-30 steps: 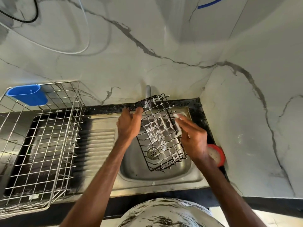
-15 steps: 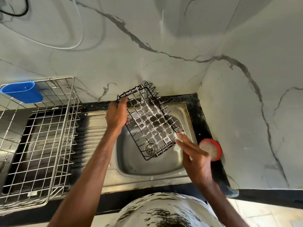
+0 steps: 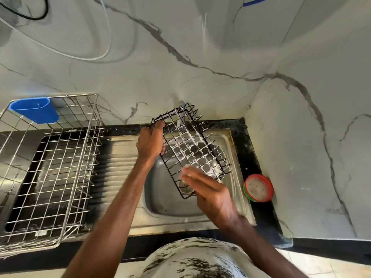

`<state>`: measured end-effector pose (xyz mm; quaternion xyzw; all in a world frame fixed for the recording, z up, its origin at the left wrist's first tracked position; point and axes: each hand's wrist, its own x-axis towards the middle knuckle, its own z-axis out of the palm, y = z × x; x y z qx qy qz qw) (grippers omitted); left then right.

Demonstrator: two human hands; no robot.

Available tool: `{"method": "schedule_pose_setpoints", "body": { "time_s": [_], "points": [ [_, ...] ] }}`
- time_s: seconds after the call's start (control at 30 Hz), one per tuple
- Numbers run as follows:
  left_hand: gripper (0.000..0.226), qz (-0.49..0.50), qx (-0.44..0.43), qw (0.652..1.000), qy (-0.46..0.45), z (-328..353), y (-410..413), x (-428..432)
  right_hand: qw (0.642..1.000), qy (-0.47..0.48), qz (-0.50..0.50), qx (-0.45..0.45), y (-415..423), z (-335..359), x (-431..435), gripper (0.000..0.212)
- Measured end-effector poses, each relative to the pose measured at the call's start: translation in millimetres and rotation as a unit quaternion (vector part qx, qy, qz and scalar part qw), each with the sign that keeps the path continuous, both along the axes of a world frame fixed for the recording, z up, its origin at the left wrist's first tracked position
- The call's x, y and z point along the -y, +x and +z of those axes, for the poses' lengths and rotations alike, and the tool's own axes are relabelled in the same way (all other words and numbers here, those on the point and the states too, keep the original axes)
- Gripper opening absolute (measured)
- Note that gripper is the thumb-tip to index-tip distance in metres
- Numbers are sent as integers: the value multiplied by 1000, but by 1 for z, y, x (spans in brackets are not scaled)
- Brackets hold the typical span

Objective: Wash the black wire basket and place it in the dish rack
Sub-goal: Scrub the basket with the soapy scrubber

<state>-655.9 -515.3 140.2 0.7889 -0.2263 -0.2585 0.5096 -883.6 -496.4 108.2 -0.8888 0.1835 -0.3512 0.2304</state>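
Observation:
The black wire basket (image 3: 195,146), streaked with white foam, hangs tilted over the steel sink (image 3: 160,199). My left hand (image 3: 149,144) grips its upper left rim. My right hand (image 3: 208,189) lies with straight fingers against the basket's lower edge; the fingertips are blurred and foamy, and I see nothing held in them. The silver wire dish rack (image 3: 66,161) stands on the drainboard to the left, with nothing but a blue cup on its back rim.
A blue plastic cup (image 3: 35,110) hangs on the rack's far corner. A round red-rimmed soap dish (image 3: 259,187) sits on the black counter right of the sink. The grey tap (image 3: 181,103) rises behind the basket. Marble walls close the back and right.
The basket has been turned and tilted in my left hand. My right hand slid from its right side down to its lower edge, and the white pad seen earlier no longer shows.

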Motion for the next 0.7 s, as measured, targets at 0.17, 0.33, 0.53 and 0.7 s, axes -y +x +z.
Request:
{"method": "schedule_pose_setpoints", "body": {
  "time_s": [0.17, 0.33, 0.53, 0.7],
  "points": [
    [67, -15, 69, 997, -13, 0, -9, -6, 993, 19, -112, -36, -7, -3, 16, 40],
    [63, -14, 126, 991, -45, 4, -27, -14, 984, 84, -154, -28, -15, 4, 51, 26],
    [65, -46, 154, 986, -40, -1, -37, -25, 943, 234, -199, 125, -19, 59, 75, 33],
    [79, -81, 239, 965, -69, -10, -48, -34, 964, 127, -215, 91, -9, 76, 95, 30]
  ]
}}
